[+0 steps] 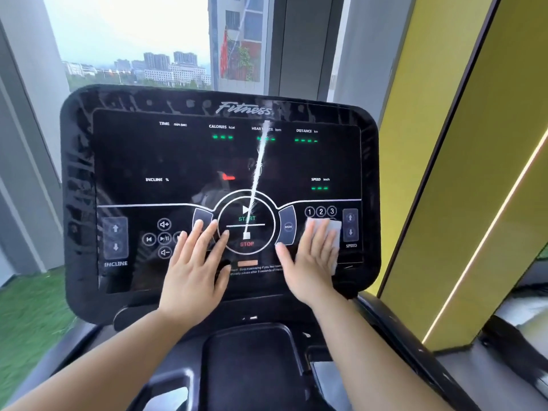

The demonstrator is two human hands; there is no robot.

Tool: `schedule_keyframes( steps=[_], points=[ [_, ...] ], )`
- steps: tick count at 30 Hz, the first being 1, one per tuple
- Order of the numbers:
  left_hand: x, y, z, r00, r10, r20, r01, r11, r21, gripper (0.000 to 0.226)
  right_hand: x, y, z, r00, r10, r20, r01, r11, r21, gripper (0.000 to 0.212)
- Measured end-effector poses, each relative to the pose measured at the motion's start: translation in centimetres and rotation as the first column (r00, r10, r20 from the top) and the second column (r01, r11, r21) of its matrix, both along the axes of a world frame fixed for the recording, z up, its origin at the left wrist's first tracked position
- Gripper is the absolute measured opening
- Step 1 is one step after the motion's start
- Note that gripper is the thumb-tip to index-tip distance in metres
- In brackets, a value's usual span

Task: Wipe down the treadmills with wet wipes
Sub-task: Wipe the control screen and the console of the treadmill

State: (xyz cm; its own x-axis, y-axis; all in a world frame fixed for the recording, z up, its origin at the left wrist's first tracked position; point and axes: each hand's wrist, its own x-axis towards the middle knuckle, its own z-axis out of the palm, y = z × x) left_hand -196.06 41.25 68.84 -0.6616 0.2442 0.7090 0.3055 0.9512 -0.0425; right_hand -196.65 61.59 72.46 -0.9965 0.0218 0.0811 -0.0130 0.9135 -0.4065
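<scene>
A window shows distant buildings, with green turf left and a yellow panel right

There was one shiny black treadmill panel, one white wet wipe, and two bare hands: one left hand and one right hand.

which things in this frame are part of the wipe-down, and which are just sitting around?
Job:
- treadmill console
- wet wipe, pressed flat under the right hand
- left hand, flat on the console by the START/STOP ring

Just around:
- window
- yellow wall panel
- green turf
</scene>
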Motion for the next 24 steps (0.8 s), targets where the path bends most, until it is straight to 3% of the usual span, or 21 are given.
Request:
schedule_keyframes(
  steps=[5,11,15,21,24],
  points=[
    [-0.1,-0.2,-0.2,1.000,-0.012,0.015,0.012,1.000,-0.009,0.056,0.1,-1.1,-0.9,0.993,0.121,-0.019,-0.118,0.987,0.105,0.071],
    [0.0,-0.2,-0.2,1.000,-0.013,0.019,0.013,1.000,-0.014,0.055,-0.5,2.9,-0.6,0.998,-0.060,-0.026,0.060,0.998,0.007,0.070],
    [0.0,-0.5,0.4,0.999,-0.036,0.013,0.036,0.999,-0.017,0.052,-0.2,0.9,-0.7,0.995,-0.098,-0.006,0.098,0.993,0.058,0.078],
    [0.3,-3.2,1.1,0.989,-0.141,0.042,0.142,0.989,-0.034,0.049,1.7,-5.5,-1.4,0.994,0.106,0.016,-0.107,0.986,0.127,0.083],
    [1.0,-4.1,1.1,0.997,-0.078,0.004,0.078,0.997,0.013,0.049,1.7,-6.3,-1.9,0.980,0.196,0.008,-0.194,0.963,0.185,0.084]
  ],
)
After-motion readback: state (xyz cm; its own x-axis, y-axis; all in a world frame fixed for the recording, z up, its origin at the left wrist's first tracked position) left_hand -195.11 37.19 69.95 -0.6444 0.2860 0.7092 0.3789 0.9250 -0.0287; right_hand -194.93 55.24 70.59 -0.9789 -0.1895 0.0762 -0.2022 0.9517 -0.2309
